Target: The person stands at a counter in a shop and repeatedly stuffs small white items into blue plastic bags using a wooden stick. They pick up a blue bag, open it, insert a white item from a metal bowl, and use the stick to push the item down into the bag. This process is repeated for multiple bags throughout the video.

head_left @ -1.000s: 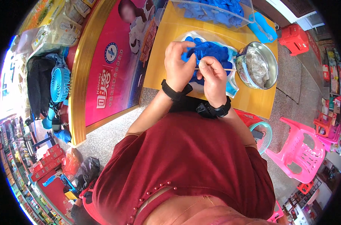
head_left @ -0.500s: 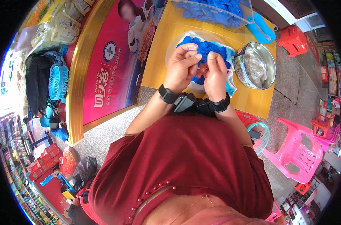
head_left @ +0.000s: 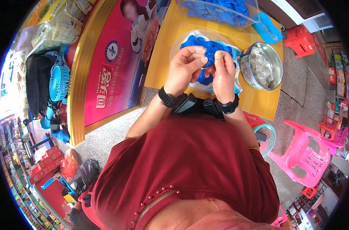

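My left hand (head_left: 185,68) and my right hand (head_left: 223,76) are close together above a yellow tabletop (head_left: 159,73). Each is closed, thumb against fingers, with the fingertips nearly meeting. What they pinch is too small to make out against the heap of crumpled blue pieces (head_left: 201,41) right behind them. That heap lies on white and light-blue packaging (head_left: 236,85) over a clear round tray (head_left: 175,45). To the right of my right hand stands a round metal tin (head_left: 276,78) with clear crumpled plastic (head_left: 260,68) inside.
A clear bin (head_left: 255,17) of more blue pieces stands at the table's far edge, beside a light-blue plastic object (head_left: 267,28). On the left rises a counter with a pink poster (head_left: 109,76). A pink plastic chair (head_left: 304,155) and a green mesh basket (head_left: 272,140) are at the right.
Both hands have shifted slightly, the right one a little to the right and the fingertips a little further apart. The blue heap and tin look unchanged.
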Demonstrator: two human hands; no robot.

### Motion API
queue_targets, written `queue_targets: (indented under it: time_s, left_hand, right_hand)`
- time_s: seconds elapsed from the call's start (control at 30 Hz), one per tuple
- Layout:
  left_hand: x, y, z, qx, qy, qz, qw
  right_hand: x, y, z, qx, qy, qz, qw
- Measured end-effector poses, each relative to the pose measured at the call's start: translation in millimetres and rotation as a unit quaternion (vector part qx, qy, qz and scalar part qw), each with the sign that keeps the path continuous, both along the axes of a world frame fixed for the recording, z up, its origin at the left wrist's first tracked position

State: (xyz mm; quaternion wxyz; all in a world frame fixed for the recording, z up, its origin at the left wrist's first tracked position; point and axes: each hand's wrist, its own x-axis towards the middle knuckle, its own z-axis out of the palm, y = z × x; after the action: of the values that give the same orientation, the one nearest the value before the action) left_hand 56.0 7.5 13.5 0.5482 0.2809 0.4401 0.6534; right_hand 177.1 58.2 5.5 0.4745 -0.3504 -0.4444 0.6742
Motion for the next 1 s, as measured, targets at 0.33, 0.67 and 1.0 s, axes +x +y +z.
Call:
queue_targets:
  time_s: [0.33, 0.67, 1.0]
  left_hand:
    - [-16, 7, 8, 0.024, -0.008, -0.11, 0.994]
    - [-11, 4, 4, 0.015, 0.091, -0.007, 0.996]
    - [-4, 9, -4, 0.029, -0.076, 0.077, 0.994]
  right_hand:
    - [7, 0, 3, 0.001, 0.058, 0.02, 0.998]
    - [19, -2, 6, 0.098, 0.025, 0.043, 0.994]
    - [16, 10, 10, 0.313, -0.198, 0.04, 0.928]
